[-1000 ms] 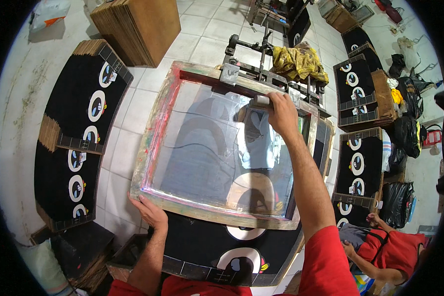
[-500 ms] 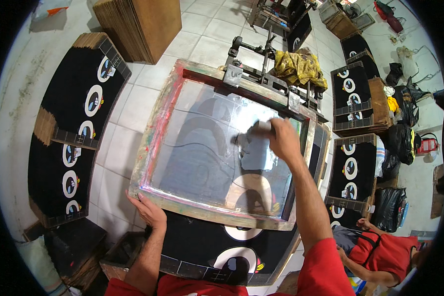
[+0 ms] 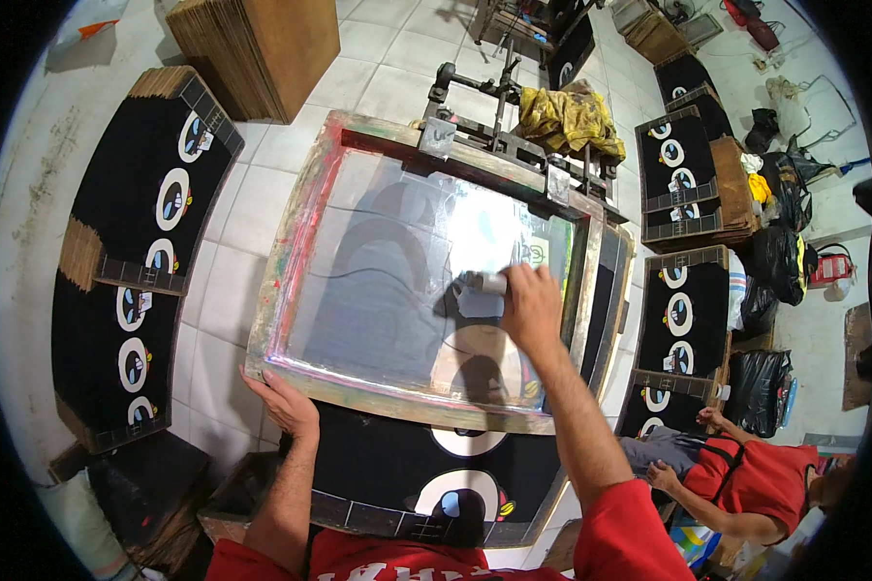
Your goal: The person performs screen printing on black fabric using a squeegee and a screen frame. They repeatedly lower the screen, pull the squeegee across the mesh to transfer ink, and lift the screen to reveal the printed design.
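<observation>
A wooden-framed printing screen [image 3: 305, 382] lies tilted over a black fabric panel [image 3: 358, 460] printed with white ring shapes. My left hand [image 3: 289, 405] grips the frame's near left corner, its fingers at the outer edge. Inside the frame, my right hand [image 3: 533, 308] is closed around a small squeegee [image 3: 484, 282], which rests on the mesh right of centre. Glare whitens the mesh just beyond the squeegee. Metal clamps [image 3: 438, 137] hold the far side of the frame.
A stained yellow cloth [image 3: 570, 121] hangs over the clamp bar. Printed black panels [image 3: 160, 232] line the left, with more [image 3: 673, 310] on the right. A tall cardboard stack [image 3: 262, 58] stands far left. Another person in red [image 3: 756, 479] is at the lower right, near black bags [image 3: 761, 392].
My right hand has drawn the squeegee toward me over the mesh. The left hand stays at the frame corner. The whole view has shifted slightly.
</observation>
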Demonstrator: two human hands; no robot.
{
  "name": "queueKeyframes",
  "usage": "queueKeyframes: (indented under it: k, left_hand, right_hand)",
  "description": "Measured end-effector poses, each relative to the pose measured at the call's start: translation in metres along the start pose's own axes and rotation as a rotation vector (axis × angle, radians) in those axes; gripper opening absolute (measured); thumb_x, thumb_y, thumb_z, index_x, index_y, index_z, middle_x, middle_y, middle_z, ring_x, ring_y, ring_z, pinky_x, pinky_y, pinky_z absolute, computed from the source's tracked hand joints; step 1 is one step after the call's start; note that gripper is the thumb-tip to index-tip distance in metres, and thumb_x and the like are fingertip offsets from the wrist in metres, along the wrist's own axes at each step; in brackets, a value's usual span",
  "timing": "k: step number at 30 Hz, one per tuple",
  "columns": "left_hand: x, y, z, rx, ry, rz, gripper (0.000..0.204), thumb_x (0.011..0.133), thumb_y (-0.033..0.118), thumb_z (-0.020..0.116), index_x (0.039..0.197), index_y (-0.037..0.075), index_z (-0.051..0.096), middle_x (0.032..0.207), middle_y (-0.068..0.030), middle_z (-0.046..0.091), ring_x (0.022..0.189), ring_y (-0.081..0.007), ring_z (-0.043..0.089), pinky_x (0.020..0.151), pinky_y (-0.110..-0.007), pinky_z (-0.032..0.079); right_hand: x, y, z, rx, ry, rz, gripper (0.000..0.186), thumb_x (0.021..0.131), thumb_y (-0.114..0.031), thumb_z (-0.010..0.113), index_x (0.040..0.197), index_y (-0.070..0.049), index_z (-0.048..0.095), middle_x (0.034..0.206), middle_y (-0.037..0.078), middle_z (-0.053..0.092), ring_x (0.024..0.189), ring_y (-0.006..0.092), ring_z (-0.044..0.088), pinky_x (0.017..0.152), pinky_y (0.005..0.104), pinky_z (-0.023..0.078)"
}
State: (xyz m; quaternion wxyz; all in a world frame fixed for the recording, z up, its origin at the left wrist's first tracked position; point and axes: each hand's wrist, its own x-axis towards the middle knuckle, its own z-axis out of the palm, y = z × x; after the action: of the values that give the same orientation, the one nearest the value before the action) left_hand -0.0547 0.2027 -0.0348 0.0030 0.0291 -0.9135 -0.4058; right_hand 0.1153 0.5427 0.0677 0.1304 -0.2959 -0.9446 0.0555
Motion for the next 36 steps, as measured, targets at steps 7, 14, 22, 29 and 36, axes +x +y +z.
queueKeyframes:
  k: [7, 14, 22, 29, 36]
  left_hand:
    - [0.002, 0.004, -0.004, -0.034, -0.017, 0.01, 0.064, 0.112, 0.039, 0.034, 0.161, 0.001, 0.019, 0.146, -0.0368, 0.049, 0.129, -0.0508, 0.054, 0.104, -0.053, 0.044]
    - [-0.007, -0.007, -0.009, -0.423, -0.034, 0.122, 0.067, 0.112, 0.026, 0.042, 0.164, -0.003, 0.01, 0.157, -0.0366, 0.036, 0.142, -0.0439, 0.045, 0.115, -0.048, 0.038]
    - [-0.011, -0.016, -0.007, -0.422, -0.018, 0.268, 0.066, 0.11, 0.016, 0.04, 0.162, -0.009, 0.007, 0.165, -0.0352, 0.018, 0.153, -0.0399, 0.028, 0.123, -0.044, 0.026]
    - [-0.012, -0.009, -0.008, -0.538, -0.066, 0.271, 0.065, 0.11, 0.015, 0.037, 0.162, -0.008, 0.007, 0.166, -0.0341, 0.016, 0.154, -0.0388, 0.027, 0.124, -0.044, 0.025]
    - [-0.013, -0.01, -0.006, -0.452, -0.021, 0.245, 0.063, 0.11, 0.012, 0.036, 0.163, -0.008, 0.007, 0.167, -0.0333, 0.016, 0.154, -0.0376, 0.027, 0.124, -0.044, 0.025]
  right_hand:
    - [-0.042, -0.018, -0.003, 0.003, 0.029, 0.005, 0.024, 0.08, -0.002, 0.066, 0.103, -0.011, 0.066, 0.092, 0.006, 0.059, 0.09, 0.0291, 0.055, 0.079, 0.0433, 0.042]
    - [-0.039, -0.017, -0.015, -0.017, -0.021, -0.034, 0.03, 0.08, -0.004, 0.07, 0.109, -0.012, 0.068, 0.101, 0.005, 0.067, 0.102, 0.0276, 0.061, 0.096, 0.0435, 0.043]
    - [0.003, -0.007, -0.037, 0.028, -0.136, 0.069, 0.03, 0.08, -0.007, 0.076, 0.109, -0.011, 0.068, 0.098, 0.006, 0.07, 0.1, 0.0284, 0.064, 0.087, 0.0432, 0.044]
    - [-0.001, -0.002, -0.023, 0.017, -0.177, -0.004, 0.031, 0.078, -0.009, 0.077, 0.108, -0.013, 0.069, 0.1, 0.004, 0.071, 0.099, 0.0267, 0.065, 0.088, 0.0428, 0.043]
    - [0.131, 0.053, 0.003, -0.061, -0.263, 0.091, 0.043, 0.078, -0.02, 0.084, 0.116, -0.01, 0.068, 0.108, 0.012, 0.075, 0.108, 0.0341, 0.068, 0.089, 0.0524, 0.048]
